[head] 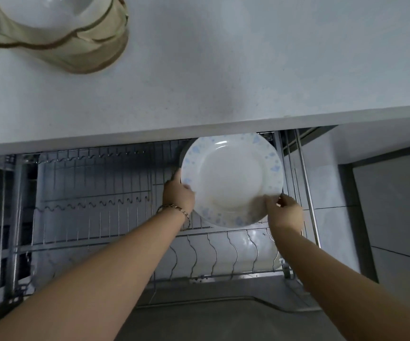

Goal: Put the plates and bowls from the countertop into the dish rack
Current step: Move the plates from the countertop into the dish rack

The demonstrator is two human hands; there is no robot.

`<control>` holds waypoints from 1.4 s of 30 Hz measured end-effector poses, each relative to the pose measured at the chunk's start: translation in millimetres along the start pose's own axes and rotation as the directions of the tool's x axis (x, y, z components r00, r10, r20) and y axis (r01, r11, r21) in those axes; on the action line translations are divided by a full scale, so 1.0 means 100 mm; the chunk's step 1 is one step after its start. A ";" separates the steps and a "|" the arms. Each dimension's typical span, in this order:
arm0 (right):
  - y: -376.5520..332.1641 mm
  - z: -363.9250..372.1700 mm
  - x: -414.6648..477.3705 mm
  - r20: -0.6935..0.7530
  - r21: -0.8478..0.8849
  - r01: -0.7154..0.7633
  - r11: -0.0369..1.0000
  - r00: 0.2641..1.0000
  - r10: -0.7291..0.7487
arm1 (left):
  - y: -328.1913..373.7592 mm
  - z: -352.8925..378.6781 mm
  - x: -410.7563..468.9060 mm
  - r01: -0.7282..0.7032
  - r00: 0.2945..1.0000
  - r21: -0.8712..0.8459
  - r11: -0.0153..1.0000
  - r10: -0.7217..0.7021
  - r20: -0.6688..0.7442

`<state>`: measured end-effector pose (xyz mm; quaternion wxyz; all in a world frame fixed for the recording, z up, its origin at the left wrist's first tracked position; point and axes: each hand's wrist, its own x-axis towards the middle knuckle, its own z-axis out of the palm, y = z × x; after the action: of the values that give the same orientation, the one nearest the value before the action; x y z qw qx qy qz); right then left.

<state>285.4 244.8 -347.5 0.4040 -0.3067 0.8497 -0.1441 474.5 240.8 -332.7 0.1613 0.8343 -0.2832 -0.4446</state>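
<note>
While both hands pinch its rim, left hand and right hand, the round white blue-speckled plate tilts face-up just above the wire dish rack slots.

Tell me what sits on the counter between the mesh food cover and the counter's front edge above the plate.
Nothing: in the head view that stretch of countertop is bare from the mesh food cover down to the edge above the plate.

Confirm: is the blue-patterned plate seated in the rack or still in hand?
In hand. The left hand and right hand grip opposite rim edges of the plate, tilted above the dish rack wires.
</note>
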 end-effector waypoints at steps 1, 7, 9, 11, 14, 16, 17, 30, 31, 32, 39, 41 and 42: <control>0.01 0.02 -0.02 0.046 0.010 -0.039 0.999 0.998 0.039 | -0.01 0.03 -0.06 0.049 0.999 -0.075 0.996 -0.049 0.007; -0.02 0.13 0.00 0.087 0.019 -0.119 0.993 0.989 0.117 | -0.30 0.33 0.20 0.292 0.956 -0.507 0.811 -0.233 0.179; -0.02 0.12 0.01 0.086 -0.011 -0.095 0.995 0.992 0.095 | -0.19 0.25 0.12 0.309 0.949 -0.470 0.827 -0.240 0.204; -0.05 0.05 -0.01 0.136 -0.069 -0.083 0.994 0.986 0.091 | -0.07 0.14 -0.04 0.292 0.945 -0.316 0.903 -0.223 0.238; -0.11 -0.12 -0.11 0.297 -0.235 -0.062 0.970 0.946 0.132 | -0.02 0.03 -0.19 0.228 0.931 0.066 0.971 -0.237 0.277; -0.18 -0.30 -0.17 0.426 -0.313 -0.027 0.949 0.889 0.166 | 0.14 -0.08 -0.40 0.134 0.913 0.212 0.968 -0.204 0.353; -0.24 -0.42 -0.19 0.476 -0.310 0.007 0.951 0.867 0.149 | 0.24 -0.13 -0.52 0.074 0.915 0.281 0.957 -0.177 0.362; -1.57 -3.27 -0.05 0.483 -0.175 0.373 0.911 0.839 -0.251 | 2.70 0.02 -1.83 -0.397 0.907 0.350 0.849 0.304 0.292; -1.66 -3.51 0.06 0.473 -0.191 0.411 0.892 0.834 -0.283 | 2.90 0.11 -1.93 -0.393 0.911 0.329 0.859 0.314 0.267; -1.75 -3.74 0.18 0.461 -0.203 0.444 0.873 0.830 -0.314 | 3.10 0.20 -2.03 -0.391 0.913 0.294 0.872 0.327 0.245; -2.32 -4.77 0.80 0.384 -0.254 0.541 0.802 0.817 -0.430 | 4.21 0.55 -2.39 -0.410 0.910 0.183 0.894 0.388 0.145; -2.47 -4.90 0.90 0.382 -0.240 0.529 0.814 0.822 -0.422 | 4.41 0.58 -2.41 -0.410 0.911 0.192 0.892 0.388 0.139; -2.53 -4.94 0.94 0.382 -0.241 0.529 0.814 0.822 -0.421 | 4.48 0.60 -2.39 -0.403 0.914 0.190 0.895 0.382 0.135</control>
<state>-40.6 -12.0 33.2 0.4244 -0.5948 0.6813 -0.0441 171.4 34.3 22.7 0.1435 0.7505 -0.4991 -0.4087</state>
